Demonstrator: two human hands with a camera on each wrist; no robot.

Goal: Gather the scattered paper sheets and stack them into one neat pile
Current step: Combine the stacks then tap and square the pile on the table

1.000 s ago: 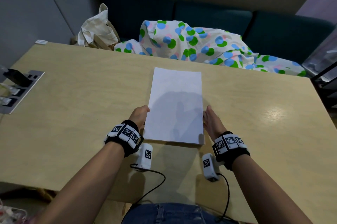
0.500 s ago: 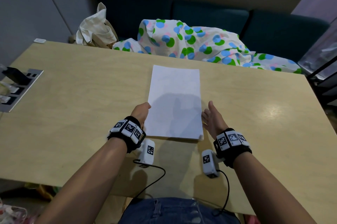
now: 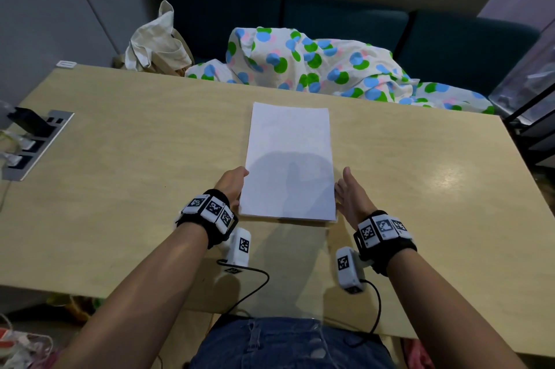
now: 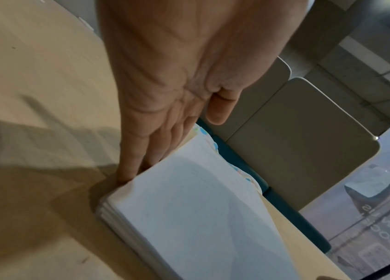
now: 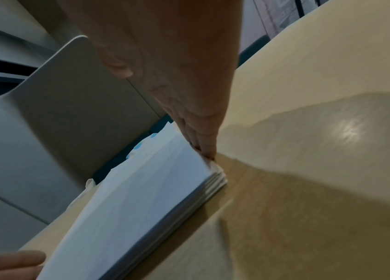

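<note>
Left hand (image 3: 232, 185) and right hand (image 3: 351, 196), fingers straight, flank the paper pile (image 3: 288, 162); both press its long edges, long axis running away from the person.

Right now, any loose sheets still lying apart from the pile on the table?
No, the head view shows a single paper pile on the table, flanked by the left hand and right hand.

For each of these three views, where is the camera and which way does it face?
Head: worn high, facing forward and down at the table; both forearms, left hand and right hand flank the paper pile.
Left wrist: looks along the left palm at the pile's left edge.
Right wrist: looks along the right palm at its right edge.
Shared: all three show the pile.
</note>
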